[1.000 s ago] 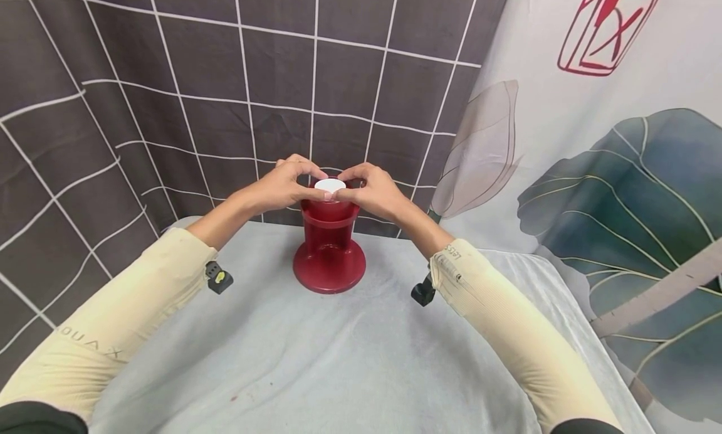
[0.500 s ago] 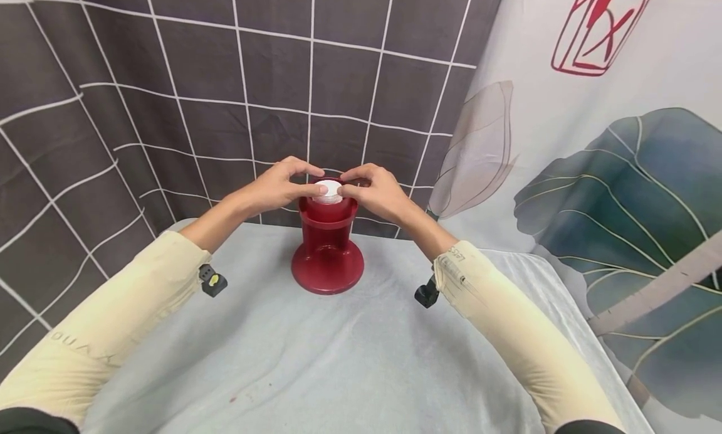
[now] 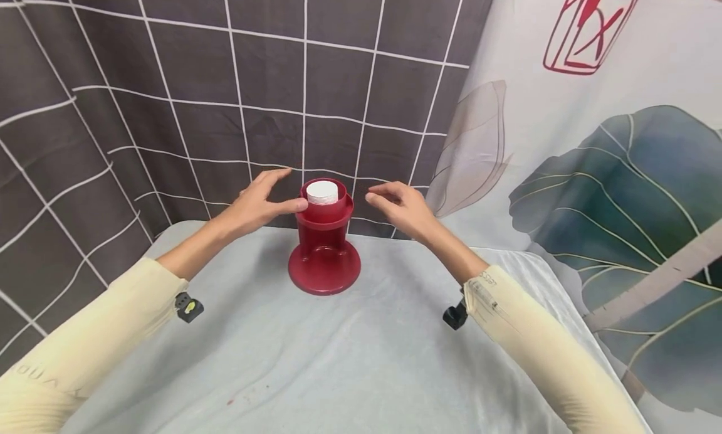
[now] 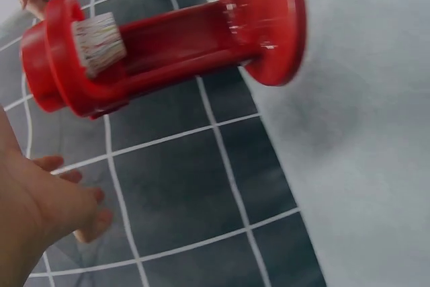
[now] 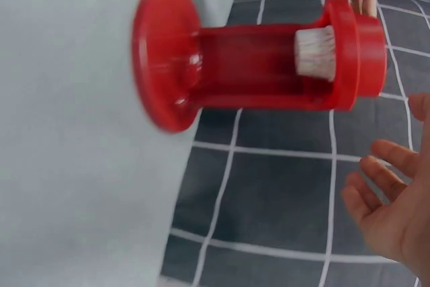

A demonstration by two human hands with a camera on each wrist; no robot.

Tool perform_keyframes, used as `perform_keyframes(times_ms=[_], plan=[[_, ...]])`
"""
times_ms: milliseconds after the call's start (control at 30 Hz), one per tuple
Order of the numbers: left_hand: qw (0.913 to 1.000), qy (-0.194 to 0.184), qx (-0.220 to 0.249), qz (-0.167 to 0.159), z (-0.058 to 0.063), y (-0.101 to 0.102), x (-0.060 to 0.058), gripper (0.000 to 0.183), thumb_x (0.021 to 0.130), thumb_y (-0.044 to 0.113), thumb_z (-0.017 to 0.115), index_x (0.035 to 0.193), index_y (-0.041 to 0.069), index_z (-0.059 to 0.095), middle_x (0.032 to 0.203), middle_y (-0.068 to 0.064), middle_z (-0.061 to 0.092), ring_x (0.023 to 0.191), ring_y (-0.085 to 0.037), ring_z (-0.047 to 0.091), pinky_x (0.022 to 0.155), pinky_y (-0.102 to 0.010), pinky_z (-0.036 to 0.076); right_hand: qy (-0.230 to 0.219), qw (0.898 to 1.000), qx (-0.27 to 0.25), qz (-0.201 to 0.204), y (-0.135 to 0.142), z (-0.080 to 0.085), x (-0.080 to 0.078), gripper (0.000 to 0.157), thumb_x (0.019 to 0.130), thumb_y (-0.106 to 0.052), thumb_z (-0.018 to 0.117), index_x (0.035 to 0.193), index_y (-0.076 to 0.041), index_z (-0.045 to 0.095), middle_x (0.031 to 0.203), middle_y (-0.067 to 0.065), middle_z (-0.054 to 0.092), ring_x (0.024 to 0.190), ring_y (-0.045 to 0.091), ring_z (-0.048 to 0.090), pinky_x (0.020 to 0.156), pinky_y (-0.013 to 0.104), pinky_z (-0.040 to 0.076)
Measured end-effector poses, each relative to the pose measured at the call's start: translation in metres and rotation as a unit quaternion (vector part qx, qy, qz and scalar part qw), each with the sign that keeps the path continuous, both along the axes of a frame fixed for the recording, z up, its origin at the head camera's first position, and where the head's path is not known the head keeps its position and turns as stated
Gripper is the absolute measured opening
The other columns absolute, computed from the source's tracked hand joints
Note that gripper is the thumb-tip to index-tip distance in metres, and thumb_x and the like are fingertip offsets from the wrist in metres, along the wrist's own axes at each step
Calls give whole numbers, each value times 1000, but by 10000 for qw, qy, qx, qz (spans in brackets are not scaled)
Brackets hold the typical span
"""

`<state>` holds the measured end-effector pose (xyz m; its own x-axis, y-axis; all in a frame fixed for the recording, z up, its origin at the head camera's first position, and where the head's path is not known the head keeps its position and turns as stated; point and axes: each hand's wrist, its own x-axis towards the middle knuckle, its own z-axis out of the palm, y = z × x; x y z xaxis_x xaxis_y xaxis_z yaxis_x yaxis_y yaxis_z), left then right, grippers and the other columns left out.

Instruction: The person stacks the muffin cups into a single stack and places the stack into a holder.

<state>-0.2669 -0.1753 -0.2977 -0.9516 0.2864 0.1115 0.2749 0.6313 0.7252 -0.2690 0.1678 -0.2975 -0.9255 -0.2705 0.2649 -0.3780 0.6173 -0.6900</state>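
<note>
A red stand [image 3: 324,268] with a wide round base is upright near the table's far edge. Its cylindrical top holds a stack of thin white round pieces [image 3: 322,192], which rises a little above the rim. Through the stand's open side, the lower end of the white stack [image 4: 99,44] shows a pale, ridged edge. My left hand [image 3: 254,203] is just left of the top, fingers spread, its thumb tip overlapping the rim in the head view. To the right and apart from the stand, my right hand [image 3: 407,211] has loosely bent fingers and holds nothing.
A pale grey-blue cloth [image 3: 316,359] covers the table. Behind it hangs a dark curtain [image 3: 271,70] with a white grid, joined on the right by a white sheet [image 3: 524,189] with leaf prints. Small black wrist cameras [image 3: 188,308] hang under both sleeves.
Both hands have come away from the white stack, the left going left and the right going right. The stack now sits uncovered, its upper edge showing above the rim.
</note>
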Motion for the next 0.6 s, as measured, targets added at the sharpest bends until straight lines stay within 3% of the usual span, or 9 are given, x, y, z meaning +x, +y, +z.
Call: perform_keyframes(times_ms=[200,433,600], plan=[[9982,225,-536,167,-25,-14,9,112,93,57,82,179,11,27,187,-20,21,171,-50,20,133,-82,13,-142,9986,434,-251,38,-22,18,65,111,-51,63,160,-8,63,162,18,65,147,41,64,124,62,51],[9938,429,-1004,190,-48,-28,17,124,87,58,89,180,8,24,189,-21,15,173,-51,12,135,-80,6,-403,9928,935,-629,76,-41,39,79,113,-61,54,174,-13,43,181,18,42,171,43,34,139,67,28],[9901,353,-1347,202,-58,-33,20,128,87,63,88,180,6,22,189,-22,14,174,-53,9,136,-80,4,-404,9899,1091,-814,96,-49,51,83,113,-65,54,177,-15,38,184,17,36,173,43,29,139,68,25]])
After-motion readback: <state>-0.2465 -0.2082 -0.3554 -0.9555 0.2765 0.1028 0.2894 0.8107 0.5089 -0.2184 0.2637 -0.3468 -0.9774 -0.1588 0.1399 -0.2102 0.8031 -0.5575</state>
